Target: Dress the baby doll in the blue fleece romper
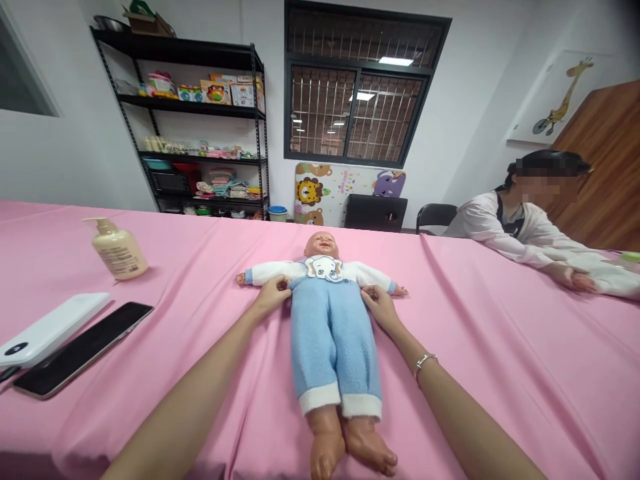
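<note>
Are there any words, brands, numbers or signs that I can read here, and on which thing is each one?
None is readable with certainty.
Bottle: label print, too blurred.
Animal panel: lettering, too small and blurred.
Toy boxes: print, too small.
White device: dark oval mark, unreadable.
Doll: elephant picture, no words visible.

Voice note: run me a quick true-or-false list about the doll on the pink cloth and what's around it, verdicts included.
1. The doll lies face up on the pink cloth. True.
2. Both hands are at the doll's feet. False: the left hand and right hand are beside its waist.
3. The blue trousers have white cuffs. True.
4. The pump bottle stands right of the doll. False: it stands to the left.
5. A bracelet circles the right arm. True.
</note>
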`<state>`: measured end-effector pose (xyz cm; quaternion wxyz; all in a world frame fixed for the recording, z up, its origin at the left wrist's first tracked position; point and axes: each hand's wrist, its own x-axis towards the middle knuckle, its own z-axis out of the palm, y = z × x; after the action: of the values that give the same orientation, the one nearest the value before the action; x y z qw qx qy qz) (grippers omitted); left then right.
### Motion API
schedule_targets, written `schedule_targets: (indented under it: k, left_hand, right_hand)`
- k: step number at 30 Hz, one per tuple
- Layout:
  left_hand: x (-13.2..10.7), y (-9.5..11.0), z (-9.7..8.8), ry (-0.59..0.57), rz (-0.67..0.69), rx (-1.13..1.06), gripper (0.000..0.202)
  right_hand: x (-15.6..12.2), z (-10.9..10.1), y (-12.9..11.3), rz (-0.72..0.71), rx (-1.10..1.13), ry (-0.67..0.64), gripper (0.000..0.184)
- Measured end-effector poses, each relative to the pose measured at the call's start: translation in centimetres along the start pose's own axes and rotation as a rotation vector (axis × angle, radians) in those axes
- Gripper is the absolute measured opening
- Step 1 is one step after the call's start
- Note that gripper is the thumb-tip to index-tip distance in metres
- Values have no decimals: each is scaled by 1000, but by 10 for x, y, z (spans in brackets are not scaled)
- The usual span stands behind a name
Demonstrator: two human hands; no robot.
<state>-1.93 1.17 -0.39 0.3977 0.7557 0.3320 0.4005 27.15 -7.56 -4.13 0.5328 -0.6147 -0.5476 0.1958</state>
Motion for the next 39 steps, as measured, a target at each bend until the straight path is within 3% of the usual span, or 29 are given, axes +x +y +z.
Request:
schedule_targets:
  k: [11,18,39]
  left_hand:
    - [3,-11,5,-24,39,42,15]
    - [3,-7,5,-31,21,63,16]
    - [6,-8,1,-65,56,115,14]
  right_hand:
    - [7,1,5,-17,-98,35,19]
    - [7,1,7,-6,-116,77,31]
    - [9,5,7,-3,-67,85,20]
